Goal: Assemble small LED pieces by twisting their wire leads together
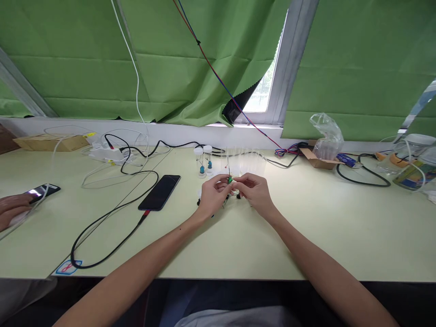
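Note:
My left hand (215, 193) and my right hand (255, 193) meet over the table, fingertips closed together around a small green part (230, 180). A thin dark wire sticks up from this part; its exact kind is too small to tell. Beneath my fingers lie a few small dark pieces (238, 196), partly hidden by the hands. Just behind stand two clear tubes with white caps, a left tube (200, 156) and a right tube (208, 154), each with a blue piece inside. Beside them is a row of clear tubes (250, 159).
Left of my hands lies a black phone (159, 193) on a looping black cable (102, 215). A white power strip (107, 154) sits among cords. At far left another person's hand (13, 206) rests by a phone (44, 191). A cardboard box (320, 159) and plastic jars (418, 161) stand right.

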Demonstrator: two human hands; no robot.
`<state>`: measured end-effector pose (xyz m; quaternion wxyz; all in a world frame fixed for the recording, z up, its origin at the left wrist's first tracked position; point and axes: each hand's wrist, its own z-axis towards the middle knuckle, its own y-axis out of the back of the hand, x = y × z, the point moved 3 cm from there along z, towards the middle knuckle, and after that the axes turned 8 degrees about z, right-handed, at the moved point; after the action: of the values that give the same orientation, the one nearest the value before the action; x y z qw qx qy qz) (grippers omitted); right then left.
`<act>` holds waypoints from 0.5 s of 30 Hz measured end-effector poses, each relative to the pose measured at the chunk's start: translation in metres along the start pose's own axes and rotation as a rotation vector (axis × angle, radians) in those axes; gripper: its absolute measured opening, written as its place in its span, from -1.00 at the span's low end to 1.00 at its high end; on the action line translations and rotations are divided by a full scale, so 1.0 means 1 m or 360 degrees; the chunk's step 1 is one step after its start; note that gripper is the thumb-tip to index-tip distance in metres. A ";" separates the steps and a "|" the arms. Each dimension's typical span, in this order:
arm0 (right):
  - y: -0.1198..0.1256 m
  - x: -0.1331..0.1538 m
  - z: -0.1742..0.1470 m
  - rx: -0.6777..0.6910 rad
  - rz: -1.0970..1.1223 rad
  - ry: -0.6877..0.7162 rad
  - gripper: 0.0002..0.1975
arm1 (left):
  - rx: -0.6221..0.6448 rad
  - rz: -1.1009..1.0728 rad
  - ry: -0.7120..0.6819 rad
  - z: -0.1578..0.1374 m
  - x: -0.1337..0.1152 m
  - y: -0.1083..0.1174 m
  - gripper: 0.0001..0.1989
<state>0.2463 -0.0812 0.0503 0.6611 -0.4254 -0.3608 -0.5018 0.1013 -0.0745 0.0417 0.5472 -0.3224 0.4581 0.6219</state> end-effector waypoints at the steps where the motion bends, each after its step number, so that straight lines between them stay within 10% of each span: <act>1: 0.000 0.000 0.000 -0.0005 -0.0007 0.0007 -0.75 | 0.0006 0.0007 0.0001 0.000 0.000 0.000 -0.57; 15: 0.000 0.000 -0.001 -0.0012 -0.0047 0.0063 -0.79 | 0.0034 0.0005 0.0013 -0.001 0.001 -0.001 -0.61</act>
<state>0.2464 -0.0817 0.0496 0.6591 -0.4124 -0.3520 -0.5212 0.1021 -0.0750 0.0406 0.5476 -0.3185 0.4675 0.6165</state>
